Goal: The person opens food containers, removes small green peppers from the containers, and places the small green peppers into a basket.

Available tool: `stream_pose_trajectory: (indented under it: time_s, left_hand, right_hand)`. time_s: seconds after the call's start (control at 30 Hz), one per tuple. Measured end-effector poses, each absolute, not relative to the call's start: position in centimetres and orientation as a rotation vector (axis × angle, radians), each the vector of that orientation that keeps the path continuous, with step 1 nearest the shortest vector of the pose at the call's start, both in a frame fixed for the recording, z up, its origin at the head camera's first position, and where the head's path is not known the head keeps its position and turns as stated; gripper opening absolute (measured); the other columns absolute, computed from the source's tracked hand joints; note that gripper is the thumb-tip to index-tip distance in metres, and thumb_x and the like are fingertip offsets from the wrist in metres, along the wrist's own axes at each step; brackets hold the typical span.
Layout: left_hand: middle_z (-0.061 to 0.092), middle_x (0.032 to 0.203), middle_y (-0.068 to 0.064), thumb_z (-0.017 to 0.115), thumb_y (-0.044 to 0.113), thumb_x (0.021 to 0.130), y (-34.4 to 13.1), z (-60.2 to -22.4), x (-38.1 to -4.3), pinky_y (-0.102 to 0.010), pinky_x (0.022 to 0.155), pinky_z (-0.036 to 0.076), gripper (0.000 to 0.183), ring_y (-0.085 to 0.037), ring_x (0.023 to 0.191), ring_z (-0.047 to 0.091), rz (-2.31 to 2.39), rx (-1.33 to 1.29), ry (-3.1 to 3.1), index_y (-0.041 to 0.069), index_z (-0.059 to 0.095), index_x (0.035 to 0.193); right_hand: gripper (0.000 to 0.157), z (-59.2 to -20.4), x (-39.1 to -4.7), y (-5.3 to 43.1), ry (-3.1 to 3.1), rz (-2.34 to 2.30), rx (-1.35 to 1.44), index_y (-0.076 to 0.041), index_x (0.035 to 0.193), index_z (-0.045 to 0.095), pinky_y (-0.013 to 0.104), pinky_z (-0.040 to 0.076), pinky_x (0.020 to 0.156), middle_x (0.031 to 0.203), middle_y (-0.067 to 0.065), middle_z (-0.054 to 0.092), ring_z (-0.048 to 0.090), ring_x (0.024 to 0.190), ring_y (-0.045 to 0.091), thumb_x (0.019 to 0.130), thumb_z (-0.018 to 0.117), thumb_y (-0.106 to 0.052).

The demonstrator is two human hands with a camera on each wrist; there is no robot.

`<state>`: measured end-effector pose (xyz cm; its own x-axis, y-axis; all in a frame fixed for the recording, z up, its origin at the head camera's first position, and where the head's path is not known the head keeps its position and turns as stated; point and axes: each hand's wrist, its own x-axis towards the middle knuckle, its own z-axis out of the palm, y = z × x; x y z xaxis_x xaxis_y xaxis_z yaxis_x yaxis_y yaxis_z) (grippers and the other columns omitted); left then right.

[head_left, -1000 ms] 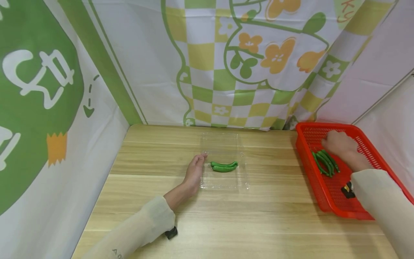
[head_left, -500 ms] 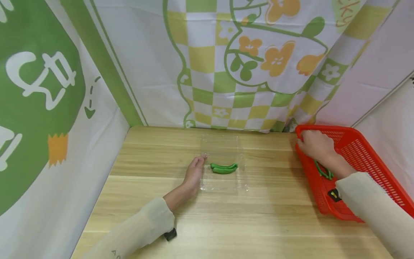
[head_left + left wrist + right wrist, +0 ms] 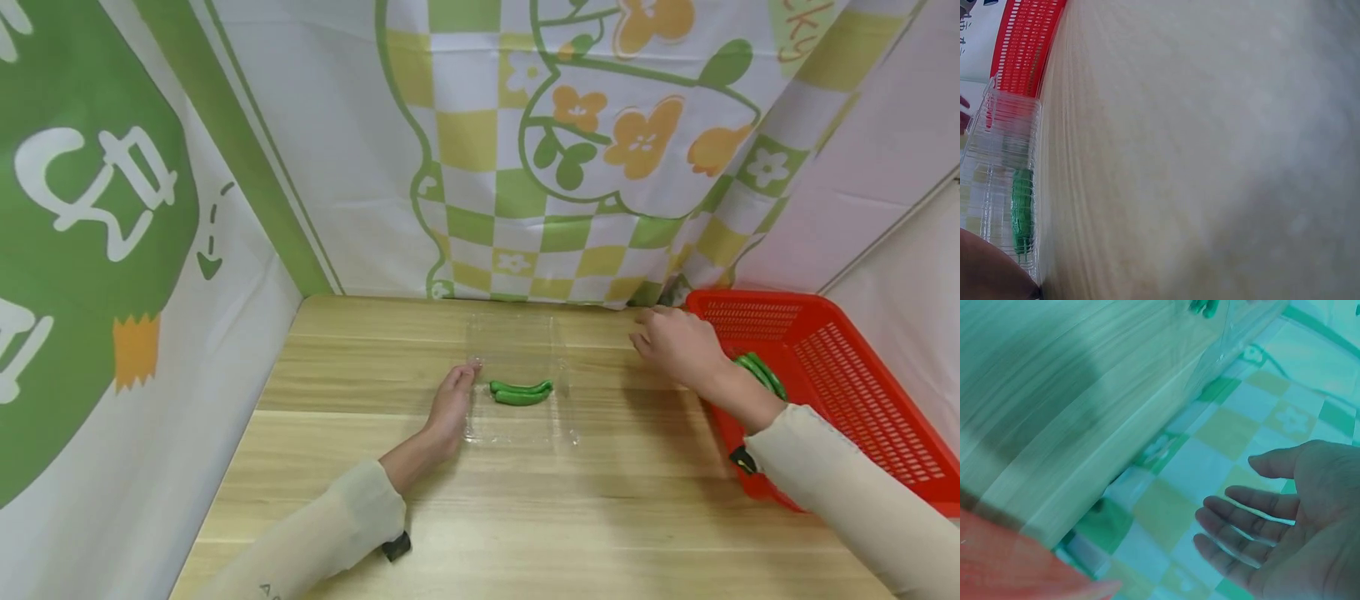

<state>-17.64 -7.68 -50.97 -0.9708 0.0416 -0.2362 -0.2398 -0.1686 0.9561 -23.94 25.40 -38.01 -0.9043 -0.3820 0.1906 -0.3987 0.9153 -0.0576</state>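
Observation:
A clear plastic clamshell box [image 3: 513, 437] lies with its lid folded back on the table. Two long green chili peppers [image 3: 522, 397] rest side by side in it, also visible through the wall in the left wrist view. My left hand [image 3: 448, 410] holds the box's left edge, thumb at the rim near the hinge. Just left of the red basket [image 3: 806, 400], my right hand [image 3: 681, 343] is above the table. The right wrist view shows its fingers loosely bent and spread, with nothing between them. Several green peppers [image 3: 761, 372] lie in the basket, partly hidden behind my right forearm.
The wooden table [image 3: 600, 517] meets a hanging checkered cloth [image 3: 525, 192] along its back edge. A green and white printed cloth [image 3: 90, 250] borders the left side. The basket's raised rim stands on the right, under my right forearm.
My right hand has come from inside the red basket leftward over its rim to above the table. My left hand, the box and its two peppers have stayed in place.

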Motion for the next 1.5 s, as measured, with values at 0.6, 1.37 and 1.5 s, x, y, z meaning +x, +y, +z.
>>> stream_pose_trajectory:
  time_s: [0.6, 1.37, 1.5]
  left_hand:
    - [0.032, 0.171, -0.016, 0.03, 0.023, 0.117, -7.8, -51.2, -17.6, -0.057, 0.133, 0.007, 0.041, -0.037, 0.163, 0.014, 2.248, -0.234, 1.881, -0.004, 0.045, 0.143]
    - [0.031, 0.172, -0.016, 0.031, 0.024, 0.117, -7.8, -51.0, -17.6, -0.053, 0.133, 0.01, 0.041, -0.036, 0.162, 0.018, 2.232, -0.235, 1.903, -0.005, 0.045, 0.142]
    - [0.033, 0.17, -0.017, 0.031, 0.024, 0.117, -7.8, -51.0, -17.6, -0.054, 0.133, 0.011, 0.041, -0.037, 0.162, 0.019, 2.242, -0.242, 1.901, -0.005, 0.045, 0.143]
  right_hand:
    - [0.032, -40.6, -22.8, 18.9, -2.812, 0.113, 1.034, 0.0, 0.119, 0.075, 0.048, 0.064, 0.064, 0.11, 0.015, 0.076, 0.075, 0.086, 0.035, 0.096, 0.079, -0.022]
    - [0.036, -42.6, -21.4, 14.1, -2.937, 0.204, 1.349, -0.002, 0.125, 0.074, 0.045, 0.064, 0.088, 0.121, 0.014, 0.075, 0.074, 0.104, 0.029, 0.093, 0.083, -0.017]
    - [0.035, -43.0, -21.4, 13.6, -2.952, 0.227, 1.355, -0.002, 0.125, 0.074, 0.044, 0.064, 0.088, 0.121, 0.014, 0.075, 0.075, 0.102, 0.028, 0.093, 0.083, -0.016]
